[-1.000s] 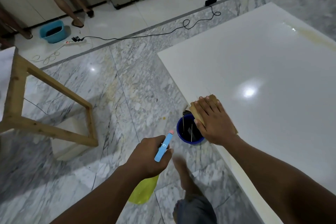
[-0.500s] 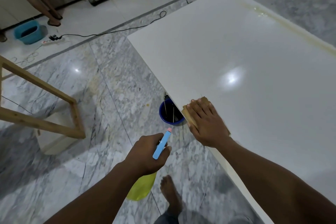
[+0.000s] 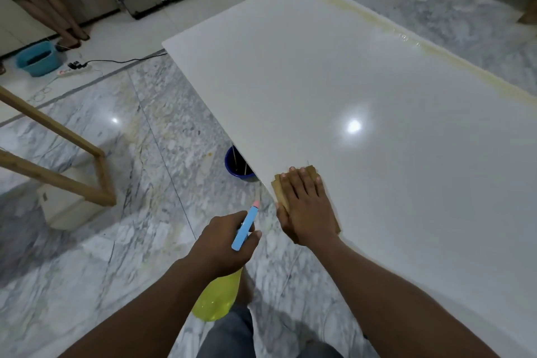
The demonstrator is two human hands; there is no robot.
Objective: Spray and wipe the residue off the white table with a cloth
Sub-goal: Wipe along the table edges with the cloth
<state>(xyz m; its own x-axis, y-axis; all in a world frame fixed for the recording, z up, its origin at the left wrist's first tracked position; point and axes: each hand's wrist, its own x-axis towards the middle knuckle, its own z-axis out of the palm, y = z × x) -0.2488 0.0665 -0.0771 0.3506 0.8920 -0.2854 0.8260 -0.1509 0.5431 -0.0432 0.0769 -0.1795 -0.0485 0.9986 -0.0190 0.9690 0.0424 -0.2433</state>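
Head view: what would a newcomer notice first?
The glossy white table fills the right, with a yellowish residue streak along its far edge. At its near-left edge the right hand presses flat on a tan cloth; the left hand grips a yellow spray bottle over the floor.

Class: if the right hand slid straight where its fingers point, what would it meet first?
The way looks free: beyond the right hand and cloth lies only bare white table, probably to its far edge.

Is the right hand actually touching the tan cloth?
Touching. The head view shows the right hand lying flat on the cloth, fingers straight across it, at the white table's edge.
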